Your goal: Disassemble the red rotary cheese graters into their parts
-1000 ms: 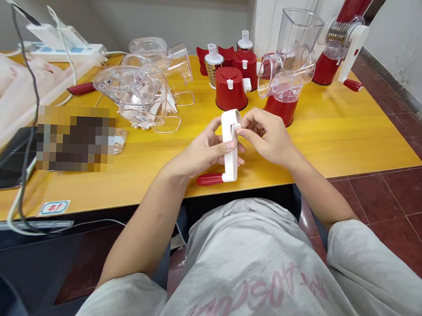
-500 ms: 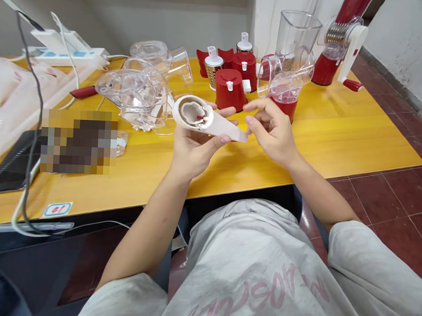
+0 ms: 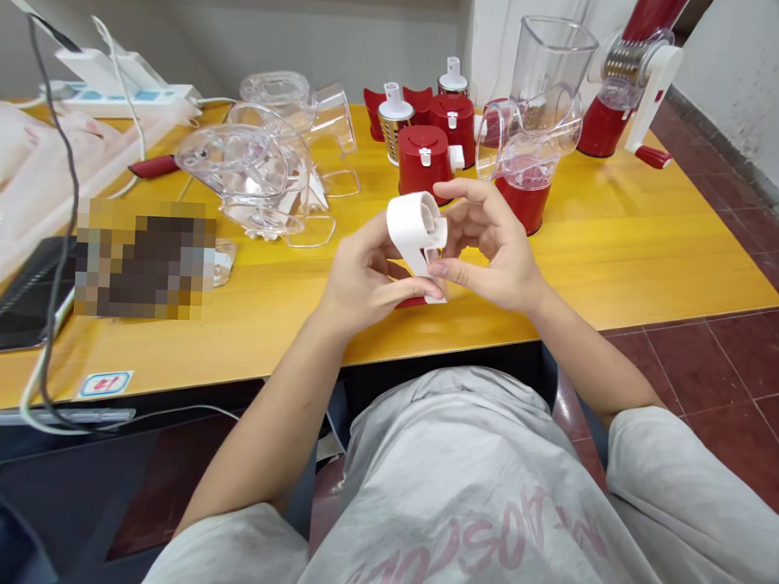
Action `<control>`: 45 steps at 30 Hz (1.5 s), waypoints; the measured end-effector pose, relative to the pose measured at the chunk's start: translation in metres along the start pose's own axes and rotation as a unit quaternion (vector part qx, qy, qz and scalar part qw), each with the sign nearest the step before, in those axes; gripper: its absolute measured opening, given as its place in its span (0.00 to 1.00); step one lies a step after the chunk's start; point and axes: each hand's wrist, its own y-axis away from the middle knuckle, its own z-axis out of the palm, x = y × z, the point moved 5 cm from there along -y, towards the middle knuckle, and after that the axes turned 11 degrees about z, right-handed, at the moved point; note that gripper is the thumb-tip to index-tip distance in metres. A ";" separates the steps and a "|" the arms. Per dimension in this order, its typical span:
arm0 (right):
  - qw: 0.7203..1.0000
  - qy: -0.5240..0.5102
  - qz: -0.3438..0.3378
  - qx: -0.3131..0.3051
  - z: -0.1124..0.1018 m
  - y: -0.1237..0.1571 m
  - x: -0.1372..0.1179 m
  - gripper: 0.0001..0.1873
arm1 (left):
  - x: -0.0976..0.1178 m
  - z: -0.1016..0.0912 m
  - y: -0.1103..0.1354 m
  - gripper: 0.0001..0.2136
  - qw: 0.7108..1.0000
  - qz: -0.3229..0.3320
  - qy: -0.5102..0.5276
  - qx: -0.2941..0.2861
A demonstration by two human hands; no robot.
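A white crank handle [image 3: 410, 224] of a rotary grater is held above the table's front, its round hub end up. My left hand [image 3: 359, 280] is closed round its far side, the thumb pressed along its lower end. My right hand [image 3: 498, 249] grips it from the right, with the thumb on its near face and fingers curled behind the hub. Below the left thumb shows a bit of red grip [image 3: 412, 302]. Beyond the hands stands a red grater base [image 3: 424, 160]. To its right, a clear hopper body [image 3: 547, 66] sits on another red base [image 3: 528, 202].
Clear plastic grater bodies [image 3: 253, 161] are heaped at the left. Drum graters [image 3: 394, 130] and red bases stand at the back. An assembled grater [image 3: 602, 120] is at the back right. Cables [image 3: 64, 183], a power strip [image 3: 130, 98] and a dark tablet [image 3: 24, 298] lie left.
The crank handle has been turned from lying sideways with its hollow hub showing to hub-up, on edge. My right hand has moved in from beside it and taken hold.
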 end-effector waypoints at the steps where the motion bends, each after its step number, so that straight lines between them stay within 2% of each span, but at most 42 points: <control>1: 1.000 0.000 0.002 0.000 0.001 0.000 0.001 0.50 | 0.000 0.002 0.000 0.47 1.000 0.000 0.004 -0.007; 8: 0.999 0.045 -0.019 -0.022 0.006 0.004 0.007 0.53 | 0.001 0.009 0.001 0.44 1.000 -0.010 0.020 -0.017; 15: 0.999 0.017 0.018 -0.022 0.005 0.003 0.009 0.55 | 0.003 0.013 0.002 0.38 0.999 -0.003 0.021 -0.032; 24: 0.997 -0.032 0.067 -0.020 0.002 0.002 0.003 0.58 | 0.007 0.014 0.004 0.44 0.998 0.046 -0.036 -0.021; 34: 0.997 -0.032 0.060 -0.025 -0.001 0.002 0.006 0.54 | 0.000 0.018 0.008 0.41 0.998 0.050 -0.032 -0.029; 37: 0.997 -0.030 0.071 -0.030 0.001 0.002 0.005 0.55 | 0.006 0.021 0.007 0.36 0.999 0.021 -0.001 -0.033; 41: 0.993 -0.028 0.109 -0.029 0.002 0.000 0.008 0.49 | 0.012 0.019 0.002 0.33 0.998 -0.032 0.053 0.007; 45: 0.995 0.034 0.083 0.047 -0.014 -0.001 0.009 0.44 | -0.001 0.012 -0.001 0.41 0.988 -0.099 0.122 0.007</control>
